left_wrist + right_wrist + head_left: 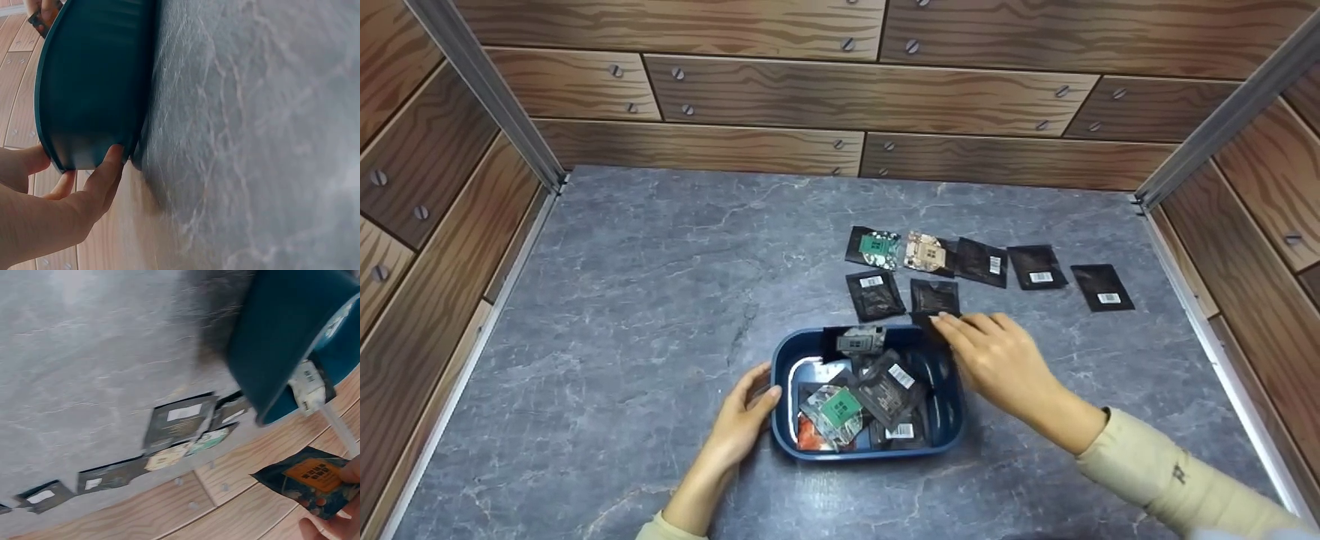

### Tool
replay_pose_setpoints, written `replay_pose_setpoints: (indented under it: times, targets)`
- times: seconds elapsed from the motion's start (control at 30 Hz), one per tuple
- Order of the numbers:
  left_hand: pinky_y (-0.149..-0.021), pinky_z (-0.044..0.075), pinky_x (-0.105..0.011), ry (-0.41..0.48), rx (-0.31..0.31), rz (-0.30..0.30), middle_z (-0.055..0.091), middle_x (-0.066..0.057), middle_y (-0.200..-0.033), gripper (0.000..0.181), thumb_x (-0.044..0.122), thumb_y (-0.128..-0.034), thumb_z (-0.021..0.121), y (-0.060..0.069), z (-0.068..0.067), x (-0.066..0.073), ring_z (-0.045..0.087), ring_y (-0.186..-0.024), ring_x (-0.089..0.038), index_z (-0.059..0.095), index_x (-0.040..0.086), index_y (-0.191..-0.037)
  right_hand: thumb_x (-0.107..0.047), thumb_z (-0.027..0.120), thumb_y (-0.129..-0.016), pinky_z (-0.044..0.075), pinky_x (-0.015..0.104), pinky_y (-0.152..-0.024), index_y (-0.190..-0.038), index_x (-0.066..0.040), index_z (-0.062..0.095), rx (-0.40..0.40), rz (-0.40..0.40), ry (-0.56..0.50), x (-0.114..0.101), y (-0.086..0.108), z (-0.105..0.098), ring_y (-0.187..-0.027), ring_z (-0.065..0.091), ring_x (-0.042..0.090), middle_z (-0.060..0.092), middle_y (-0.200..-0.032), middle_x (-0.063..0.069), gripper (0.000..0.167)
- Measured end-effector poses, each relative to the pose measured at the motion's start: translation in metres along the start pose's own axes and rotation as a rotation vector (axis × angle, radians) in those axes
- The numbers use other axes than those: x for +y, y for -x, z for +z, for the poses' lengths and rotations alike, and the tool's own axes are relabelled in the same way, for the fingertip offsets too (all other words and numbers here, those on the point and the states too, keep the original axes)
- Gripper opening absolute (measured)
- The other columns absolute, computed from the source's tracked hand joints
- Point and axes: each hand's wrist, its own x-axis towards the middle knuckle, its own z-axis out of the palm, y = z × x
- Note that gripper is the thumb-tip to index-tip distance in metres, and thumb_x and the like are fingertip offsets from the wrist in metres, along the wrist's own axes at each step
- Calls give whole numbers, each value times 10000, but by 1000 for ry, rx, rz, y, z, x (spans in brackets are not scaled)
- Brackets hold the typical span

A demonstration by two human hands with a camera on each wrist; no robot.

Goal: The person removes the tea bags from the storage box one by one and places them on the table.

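My left hand (740,420) holds the left end of a blue plastic bin (778,431), its thumb at the rim and its fingers against the outer wall (93,84). Between the thumb and fingers of my right hand (1001,369) is a dark tea sachet with an orange label (315,475). That sachet is above the bin's back right corner. Inside the bin lie several sachets, among them a green-labelled sachet (840,407) and a black barcoded sachet (892,386). A grey-labelled sachet (859,343) leans against the back wall.
Beyond the bin, several sachets lie in two rough rows on the grey marbled table (660,300). They include a green-labelled one (877,246), a beige-labelled one (928,253) and a black one (1102,287) farthest right. Wood-patterned panels (780,90) enclose the back and sides.
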Motion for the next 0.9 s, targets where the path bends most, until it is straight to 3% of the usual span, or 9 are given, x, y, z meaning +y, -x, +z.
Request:
replay_pose_setpoints:
  times: [0.37,0.73,0.9]
  targets:
    - [-976,508,-419,-1,-13,27,389,-347,-1451,514,99,-1032,506,0,0,-1,473,-1295,-423,324,-104,-1467,-68,520,-899,561,475,-660,-1155,29,687,-13,63,18,41,23,16,-818,675,359,724,-1039,175,321]
    - [-979,506,-418,-13,0,2,396,-332,-1455,516,102,-1029,513,1,0,0,462,-1305,-431,331,-88,-1473,-50,562,-860,512,493,-645,-1120,42,702,-12,92,35,72,45,32,-802,647,374,729,-1010,177,309]
    - [-974,510,-409,-13,3,0,402,-331,-1451,504,80,-1026,509,1,0,1,469,-1299,-430,340,-88,-1470,-44,620,-849,517,510,-658,-1126,29,705,-47,109,39,82,54,39,-806,649,374,731,-1016,166,299]
